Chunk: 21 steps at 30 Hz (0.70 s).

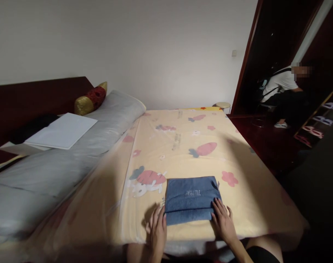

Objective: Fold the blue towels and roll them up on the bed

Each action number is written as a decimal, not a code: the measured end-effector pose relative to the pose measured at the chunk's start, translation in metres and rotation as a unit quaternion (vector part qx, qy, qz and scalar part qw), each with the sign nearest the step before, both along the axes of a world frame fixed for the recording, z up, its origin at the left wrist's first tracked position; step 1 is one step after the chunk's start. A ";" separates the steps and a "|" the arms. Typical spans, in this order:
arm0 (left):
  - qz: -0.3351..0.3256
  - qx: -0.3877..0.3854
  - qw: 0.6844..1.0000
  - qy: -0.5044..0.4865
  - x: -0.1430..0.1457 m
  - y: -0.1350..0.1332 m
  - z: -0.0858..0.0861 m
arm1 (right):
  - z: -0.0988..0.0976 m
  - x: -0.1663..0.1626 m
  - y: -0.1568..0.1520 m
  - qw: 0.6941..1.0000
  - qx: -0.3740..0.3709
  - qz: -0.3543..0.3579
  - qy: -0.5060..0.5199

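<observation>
Cloth (190,200) lies folded on bed (248,204) | left hand (157,223): beside left edge, fingers together, cannot tell if pinching | right hand (222,218): fingers splayed over right edge, unclenched

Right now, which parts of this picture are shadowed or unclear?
In the head view, shadow covers part of the sheet's right side and a patch beside the left hand; in the head view, the doorway is very dark, the lettering on the cloth is too small to read surely.
</observation>
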<state>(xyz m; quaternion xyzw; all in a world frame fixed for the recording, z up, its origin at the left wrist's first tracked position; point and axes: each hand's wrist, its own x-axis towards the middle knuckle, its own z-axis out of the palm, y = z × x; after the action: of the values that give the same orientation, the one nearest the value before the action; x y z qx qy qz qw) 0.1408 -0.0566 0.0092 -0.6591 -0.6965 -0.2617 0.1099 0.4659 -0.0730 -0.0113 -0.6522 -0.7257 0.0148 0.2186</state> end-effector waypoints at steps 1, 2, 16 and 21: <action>-0.015 0.009 1.000 -0.009 -0.001 -0.003 0.004 | 0.000 0.001 -0.003 1.000 0.010 -0.012 -0.005; -0.037 0.010 0.999 -0.017 -0.001 -0.007 0.007 | -0.001 0.004 -0.007 1.000 0.017 -0.023 -0.009; -0.045 -0.184 0.982 -0.018 0.040 0.010 0.011 | 0.022 0.005 0.003 0.994 -0.105 -0.039 -0.007; 0.002 -0.257 0.966 -0.002 0.034 0.028 0.026 | 0.051 0.006 0.033 0.990 -0.135 -0.032 -0.024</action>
<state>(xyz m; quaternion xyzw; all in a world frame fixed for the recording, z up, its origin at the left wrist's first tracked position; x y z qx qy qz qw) 0.1752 -0.0287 0.0354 -0.6633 -0.7418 -0.0753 -0.0639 0.4716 -0.0403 0.0393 -0.6991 -0.7006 0.0900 0.1112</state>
